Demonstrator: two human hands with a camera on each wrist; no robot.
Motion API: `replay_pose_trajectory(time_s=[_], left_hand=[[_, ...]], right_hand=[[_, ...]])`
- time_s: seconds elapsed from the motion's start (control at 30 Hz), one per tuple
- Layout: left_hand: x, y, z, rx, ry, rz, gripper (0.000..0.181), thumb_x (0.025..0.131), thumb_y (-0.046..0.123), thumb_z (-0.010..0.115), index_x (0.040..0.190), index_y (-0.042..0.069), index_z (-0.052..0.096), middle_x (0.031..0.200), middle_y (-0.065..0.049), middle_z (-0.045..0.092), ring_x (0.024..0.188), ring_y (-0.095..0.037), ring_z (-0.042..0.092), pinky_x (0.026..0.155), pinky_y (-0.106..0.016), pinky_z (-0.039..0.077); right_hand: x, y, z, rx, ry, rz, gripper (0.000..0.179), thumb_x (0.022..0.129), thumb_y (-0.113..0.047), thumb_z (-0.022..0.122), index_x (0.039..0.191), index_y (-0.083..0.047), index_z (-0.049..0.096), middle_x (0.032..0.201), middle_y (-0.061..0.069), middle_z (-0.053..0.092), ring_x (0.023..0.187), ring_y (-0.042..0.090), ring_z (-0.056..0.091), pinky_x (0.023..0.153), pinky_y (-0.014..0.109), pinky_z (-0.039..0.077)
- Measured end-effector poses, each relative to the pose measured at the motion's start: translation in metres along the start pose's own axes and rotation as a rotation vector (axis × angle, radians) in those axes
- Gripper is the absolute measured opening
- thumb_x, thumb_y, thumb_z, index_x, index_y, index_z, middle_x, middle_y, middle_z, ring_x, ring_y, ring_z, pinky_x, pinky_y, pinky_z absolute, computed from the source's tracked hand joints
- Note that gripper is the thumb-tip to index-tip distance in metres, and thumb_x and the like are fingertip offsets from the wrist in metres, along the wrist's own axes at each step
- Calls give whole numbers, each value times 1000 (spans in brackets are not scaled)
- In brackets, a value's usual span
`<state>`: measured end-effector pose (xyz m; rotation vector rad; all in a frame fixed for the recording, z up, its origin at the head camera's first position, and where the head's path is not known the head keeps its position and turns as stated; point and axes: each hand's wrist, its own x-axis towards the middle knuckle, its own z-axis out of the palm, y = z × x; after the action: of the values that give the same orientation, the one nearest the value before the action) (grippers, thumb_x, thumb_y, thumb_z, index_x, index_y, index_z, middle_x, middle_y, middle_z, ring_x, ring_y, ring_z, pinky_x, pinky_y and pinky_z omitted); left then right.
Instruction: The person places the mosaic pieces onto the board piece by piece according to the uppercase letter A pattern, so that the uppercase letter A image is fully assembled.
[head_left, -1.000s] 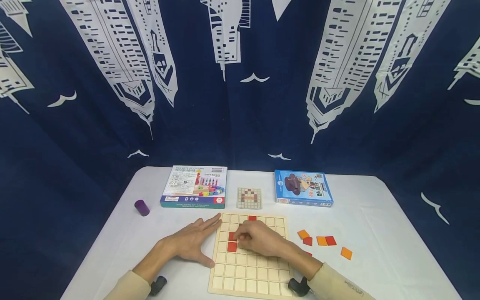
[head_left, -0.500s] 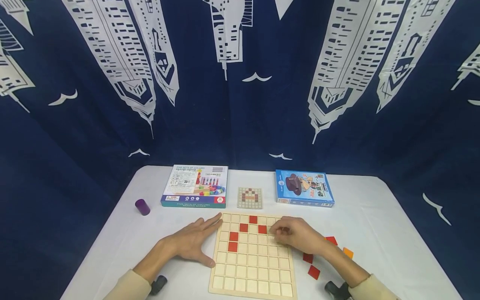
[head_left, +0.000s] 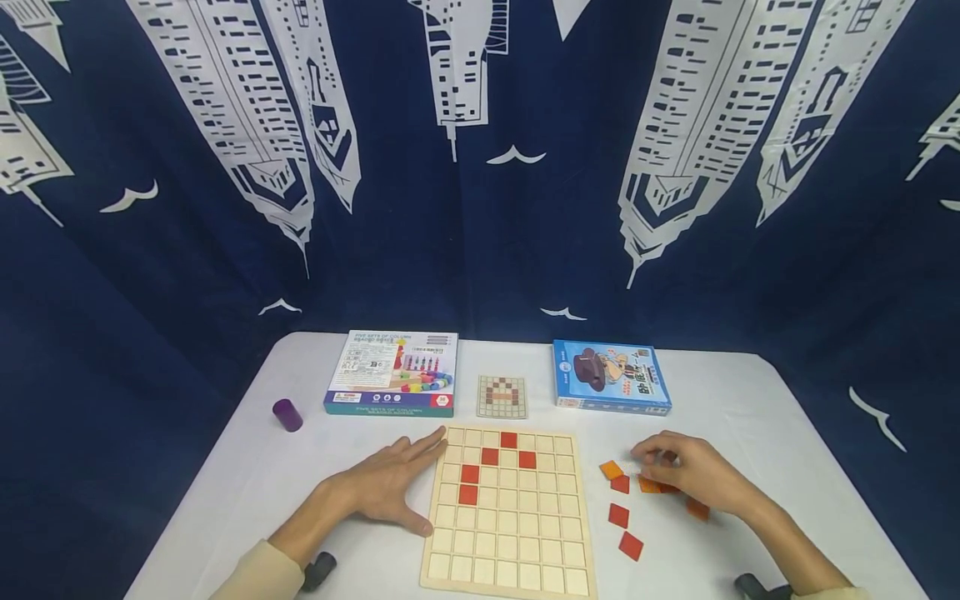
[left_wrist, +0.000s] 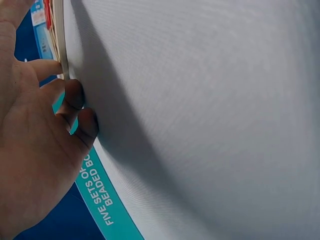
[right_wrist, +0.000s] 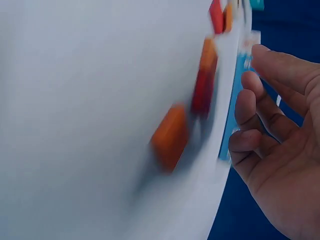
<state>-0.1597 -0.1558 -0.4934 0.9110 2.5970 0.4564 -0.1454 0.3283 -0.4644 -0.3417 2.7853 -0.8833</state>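
A pale wooden grid board [head_left: 515, 530] lies flat on the table, with several red square tiles [head_left: 468, 474] set in cells of its upper part. My left hand [head_left: 386, 483] is spread, its index fingertip and thumb touching the board's left edge. Right of the board, my right hand [head_left: 693, 473] hovers over loose tiles and partly hides them. In the right wrist view its fingers are loosely bent with nothing between them. An orange tile [right_wrist: 171, 139] and a dark red tile [right_wrist: 202, 92] lie near that hand. Two red tiles [head_left: 618, 515] lie closer to the board.
Behind the board lies a small pattern card [head_left: 502, 397] with a printed grid. A beaded-boxes carton [head_left: 390, 375] stands left of it, and a blue game box [head_left: 611, 377] right. A purple cylinder [head_left: 287, 415] is at the table's left side.
My right hand has left the board and moved right to above the loose tiles. A red tile now shows in the second row, right of the top one. The left hand stays put.
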Motion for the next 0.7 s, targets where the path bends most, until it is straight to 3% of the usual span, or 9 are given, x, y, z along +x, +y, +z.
replay_pose_trajectory(time_s=[0.23, 0.47, 0.7], left_hand=[[0, 1, -1, 4, -8, -3, 124, 66, 77, 75, 162, 19, 24, 170, 6, 6, 132, -26, 38, 111, -51, 37], [0, 2, -2, -7, -5, 2, 123, 66, 77, 74, 161, 17, 24, 170, 4, 7, 141, -36, 33, 112, -56, 34], [-1, 2, -2, 21, 7, 9, 123, 66, 78, 74, 161, 17, 25, 170, 4, 8, 121, -19, 40, 104, -46, 42]], right_hand=[[-15, 25, -11, -7, -28, 117, 31, 84, -19, 80, 113, -14, 75, 94, -2, 64, 86, 19, 53, 67, 23, 49], [-20, 33, -14, -15, -96, 188, 44, 77, -29, 87, 117, -16, 75, 101, 1, 63, 90, 21, 49, 68, 25, 44], [-21, 36, -9, -10, -71, 181, 35, 74, -18, 88, 107, -17, 75, 99, 1, 60, 87, 20, 48, 66, 23, 43]])
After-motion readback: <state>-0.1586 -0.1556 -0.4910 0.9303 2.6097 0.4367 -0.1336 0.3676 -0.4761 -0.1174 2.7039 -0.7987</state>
